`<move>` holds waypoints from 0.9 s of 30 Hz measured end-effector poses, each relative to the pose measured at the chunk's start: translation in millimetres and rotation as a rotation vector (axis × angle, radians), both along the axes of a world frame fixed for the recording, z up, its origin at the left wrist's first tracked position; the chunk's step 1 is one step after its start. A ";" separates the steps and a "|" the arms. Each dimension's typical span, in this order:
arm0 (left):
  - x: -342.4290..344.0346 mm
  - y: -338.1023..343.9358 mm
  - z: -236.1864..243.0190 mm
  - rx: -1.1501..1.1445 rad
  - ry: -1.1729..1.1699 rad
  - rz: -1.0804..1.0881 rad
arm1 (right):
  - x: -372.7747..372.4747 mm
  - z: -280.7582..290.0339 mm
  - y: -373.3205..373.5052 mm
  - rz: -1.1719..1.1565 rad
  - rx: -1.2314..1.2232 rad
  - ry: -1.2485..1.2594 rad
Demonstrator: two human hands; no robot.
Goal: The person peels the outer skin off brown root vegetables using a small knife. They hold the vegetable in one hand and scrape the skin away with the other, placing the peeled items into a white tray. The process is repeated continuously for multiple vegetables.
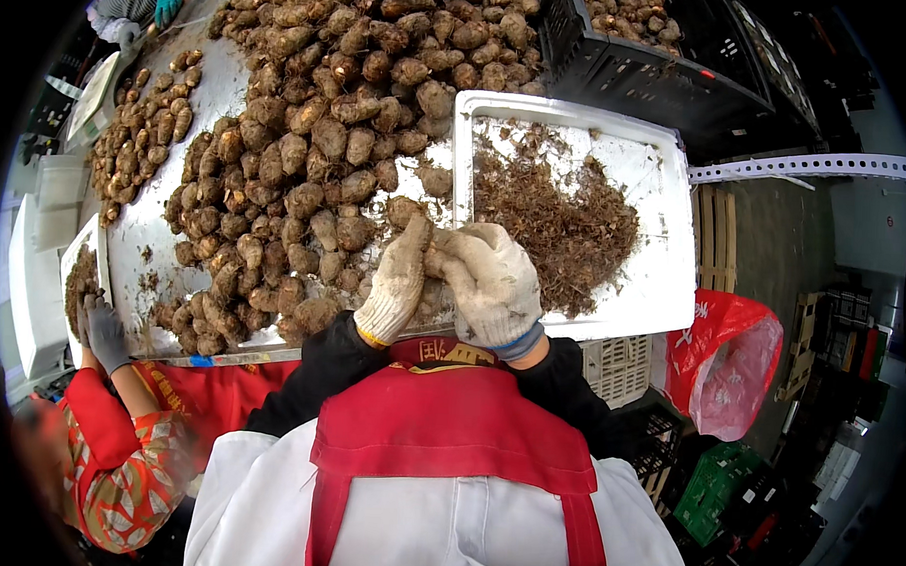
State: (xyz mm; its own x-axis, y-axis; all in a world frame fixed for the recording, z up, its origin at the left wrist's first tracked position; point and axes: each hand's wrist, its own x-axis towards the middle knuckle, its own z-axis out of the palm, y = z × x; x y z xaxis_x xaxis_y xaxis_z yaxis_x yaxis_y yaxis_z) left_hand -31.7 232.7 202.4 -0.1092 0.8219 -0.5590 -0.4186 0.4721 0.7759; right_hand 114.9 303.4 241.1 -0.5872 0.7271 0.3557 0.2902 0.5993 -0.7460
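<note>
One hairy taro corm [404, 212] stands at the fingertips of the left hand [395, 281], over the heap's near side, just left of the foam tray. That gloved hand looks narrow around it, though the grip underneath is hidden. The right hand [491, 287], also gloved, is curled in against the left's fingers; I cannot tell whether it pinches anything. Holding the two together probably keeps a small, rough thing steady.

The foam tray [663, 275], at the table's right side, carries dry root fibres [560, 232]; lying so close to the right hand, it seems placed to catch scraps. Its raised left rim stands just beside the hands, and the taro heap [288, 153] crowds the left hand, running to the near edge of the metal table [143, 234].

Beyond the tray, a black crate [635, 85] closes off the far right corner. A smaller pile [144, 142] lies toward the left edge, where a co-worker's grey-gloved hand [103, 333] rests by another fibre-strewn tray [103, 261].
</note>
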 end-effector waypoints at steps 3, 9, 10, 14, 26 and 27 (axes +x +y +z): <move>9.0 0.9 -11.6 0.135 0.134 0.043 | 2.2 4.9 0.5 -0.064 -0.004 -0.059; 12.1 5.5 0.6 0.215 -0.172 0.086 | 33.0 -37.1 31.5 -0.373 -0.190 -0.485; 12.8 5.6 -3.4 0.234 -0.204 0.112 | 41.4 -34.7 33.3 -0.397 -0.228 -0.482; 7.7 4.4 -5.3 0.264 -0.217 0.073 | 60.9 -24.6 41.7 -0.371 -0.232 -0.440; 4.9 3.2 -20.0 0.248 0.079 -0.014 | 26.1 16.5 2.8 -0.044 -0.086 -0.267; 6.2 2.2 -36.7 0.227 -0.043 0.074 | 24.4 15.9 1.8 -0.069 -0.053 -0.300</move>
State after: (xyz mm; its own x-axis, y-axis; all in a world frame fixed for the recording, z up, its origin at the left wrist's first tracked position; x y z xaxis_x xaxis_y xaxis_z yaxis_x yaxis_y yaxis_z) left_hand -25.5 234.9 165.8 -0.1542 0.9177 -0.3662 -0.4804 0.2542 0.8394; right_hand 139.4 305.2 257.0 -0.6085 0.7821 0.1343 0.5410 0.5326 -0.6509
